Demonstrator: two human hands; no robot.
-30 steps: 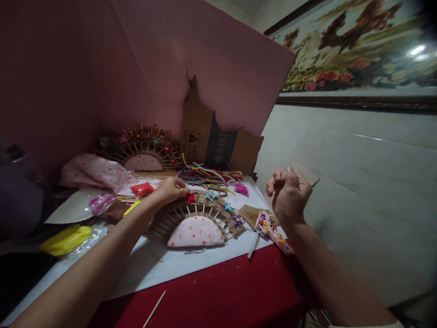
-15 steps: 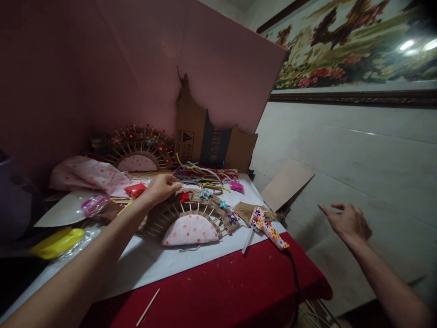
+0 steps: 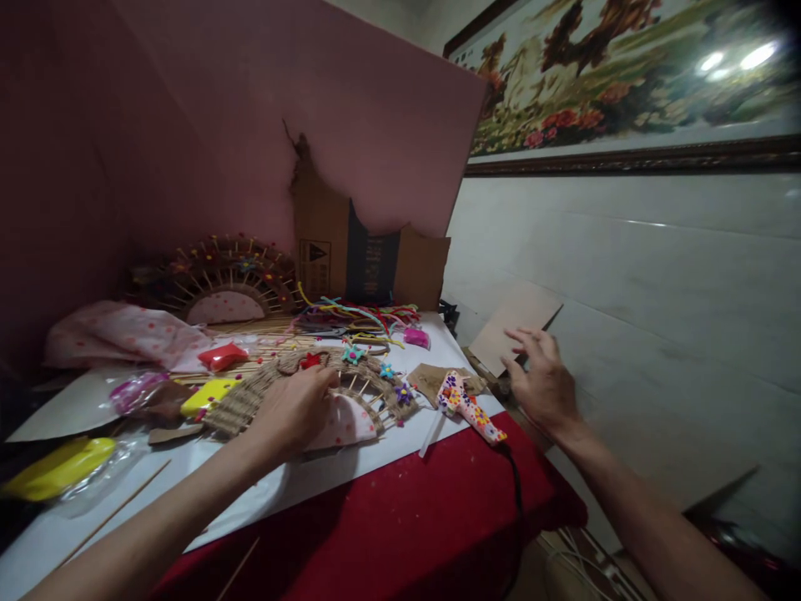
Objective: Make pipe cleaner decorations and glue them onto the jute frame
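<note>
My left hand [image 3: 304, 407] is over the middle of a fan-shaped craft [image 3: 250, 399] of woven twine and thin sticks, fingers curled down at its spokes. Its fingertips are hidden, so what they grip cannot be seen. A dotted pink-white half-round piece [image 3: 350, 423] shows at the fan's base, partly behind that hand. Along its rim sit a red star [image 3: 309, 361], a turquoise flower [image 3: 354, 355], a blue flower [image 3: 387, 370] and a purple flower [image 3: 404, 392]. Past the table's right side, my right hand [image 3: 543, 382] hangs in the air, fingers apart, holding nothing.
A flower-patterned glue gun [image 3: 466, 406] lies right of the fan, its cord running off the red cloth [image 3: 400, 509]. Coloured pipe cleaners [image 3: 369, 313], a second fan [image 3: 225, 305] and torn cardboard [image 3: 400, 267] are behind. Clay packets, including a yellow one [image 3: 62, 467], lie left.
My left hand has come from behind the fan's rim down over its middle. My right hand has moved left, nearer the table. The view has turned slightly right.
</note>
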